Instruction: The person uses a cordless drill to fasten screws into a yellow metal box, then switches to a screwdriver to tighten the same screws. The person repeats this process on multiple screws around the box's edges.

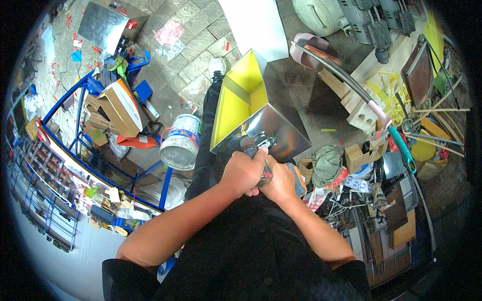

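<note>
Your left hand (244, 173) is wrapped tight around the dark handle of a hand tool (251, 146), fingers fully closed and thumb laid up along the grip. Your right hand (279, 183) is closed too, tucked under and beside the left so the two touch; it grips the lower part of the same tool, though exactly what its fingers press on is hidden behind the left hand. The tool's metal head sits just above your knuckles and meets the near lower edge of the sheet-metal box (261, 108), which stands right in front of you, over your dark trousers.

That box is open at the top, shiny steel outside and yellow inside, and nothing shows in it. To its left, a round metal bucket (181, 143) with a blue-and-white label stands tilted beside the blue metal rack (80, 115), which carries cardboard boxes (118, 108). To your right lie a crumpled green cloth (326, 163) and a heap of scrap wood and tools. A second sheet-metal box (105, 25) sits on the paving well apart, upper left.
</note>
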The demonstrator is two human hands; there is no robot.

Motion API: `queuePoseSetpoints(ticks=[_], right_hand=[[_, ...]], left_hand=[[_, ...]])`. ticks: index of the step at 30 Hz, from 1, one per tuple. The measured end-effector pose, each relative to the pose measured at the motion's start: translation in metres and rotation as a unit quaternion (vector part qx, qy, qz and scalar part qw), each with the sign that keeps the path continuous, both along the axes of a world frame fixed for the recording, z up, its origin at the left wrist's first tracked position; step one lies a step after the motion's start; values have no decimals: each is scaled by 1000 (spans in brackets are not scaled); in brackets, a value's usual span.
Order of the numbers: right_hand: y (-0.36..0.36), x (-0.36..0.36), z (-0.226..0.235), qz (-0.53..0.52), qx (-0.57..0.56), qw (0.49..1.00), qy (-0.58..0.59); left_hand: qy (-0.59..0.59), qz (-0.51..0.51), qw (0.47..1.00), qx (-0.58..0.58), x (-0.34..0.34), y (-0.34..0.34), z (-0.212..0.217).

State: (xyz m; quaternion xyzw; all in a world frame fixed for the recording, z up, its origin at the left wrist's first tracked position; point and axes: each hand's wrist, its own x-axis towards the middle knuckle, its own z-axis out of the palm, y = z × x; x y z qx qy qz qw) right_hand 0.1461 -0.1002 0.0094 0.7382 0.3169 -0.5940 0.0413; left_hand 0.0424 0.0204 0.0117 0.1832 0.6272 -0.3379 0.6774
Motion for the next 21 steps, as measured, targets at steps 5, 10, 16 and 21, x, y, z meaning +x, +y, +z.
queuePoseSetpoints(ticks=[5, 10, 16, 21], right_hand=[[-3, -1, -2, -7, 1, 1000, 0], [-1, -2, 0, -9, -12, 1000, -1], [-6, -4, -2, -12, 1, 1000, -3], [-3, -3, 2, -1, 13, 1000, -14]], left_hand=[[7, -11, 1000, 10, 1, -2, 0], [2, -19, 1000, 10, 1, 1, 1], [6, -17, 1000, 12, 1, -2, 0], [-9, 3, 1000, 18, -4, -1, 2]])
